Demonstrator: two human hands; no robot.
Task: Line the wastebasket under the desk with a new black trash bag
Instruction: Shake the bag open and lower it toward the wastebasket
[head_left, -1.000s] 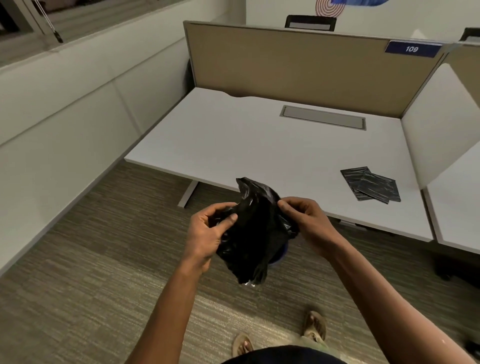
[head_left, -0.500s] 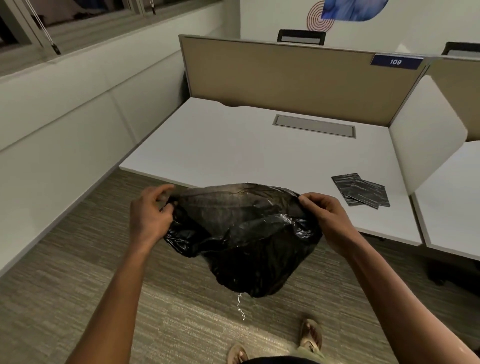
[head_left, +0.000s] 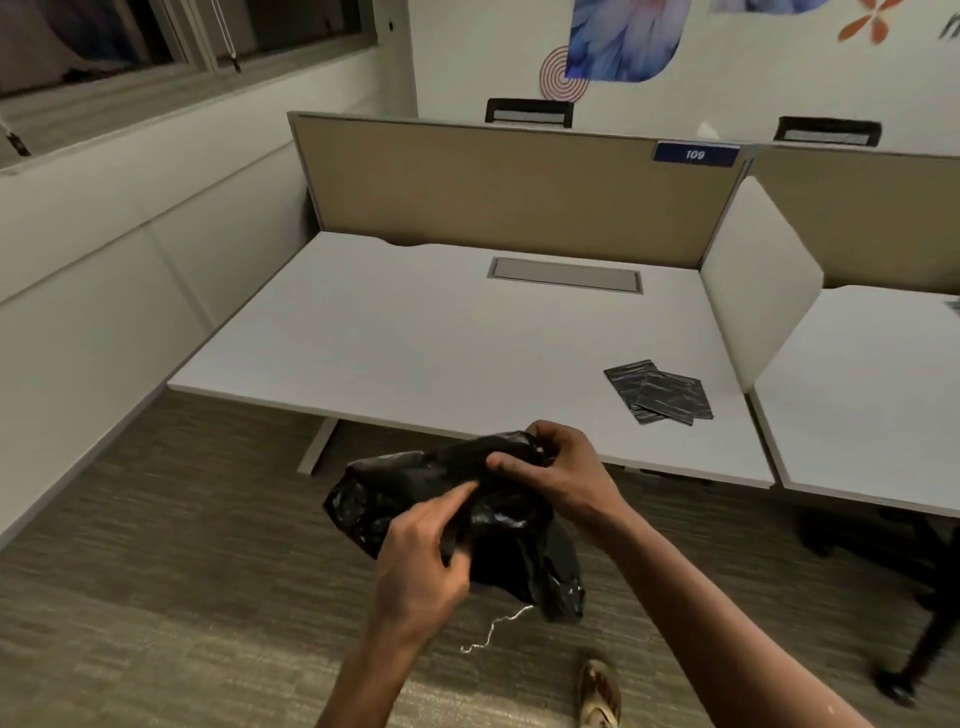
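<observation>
The black trash bag (head_left: 467, 514) hung in the air in front of the near edge of the surface (head_left: 415, 353), bunched between both hands above the carpeted floor (head_left: 156, 571) and touching nothing else. The left hand (head_left: 421, 566) was closed on a fold of film low on the bundle, thumb and forefinger pinching it. The right hand (head_left: 561, 473) gripped the upper part, its fingers curled over the gathered plastic and its thumb pressed on top. A thin pale thread (head_left: 498, 629) trailed loose from the bag's lower end.

The film looked very thin, glossy and limp, so it would likely weigh almost nothing, carry no shape of its own and slide between dry fingers. Its layers probably clung together; rubbing them at the mouth would part them better than pulling, which could stretch or tear so light a film. The sensible hold would be the open hem, one hand at each side, so that air could fill the bag and the rim could be folded over the basket's lip.

The wastebasket was not in view. Spare folded bags (head_left: 660, 392) lay near the near right corner of the surface.
</observation>
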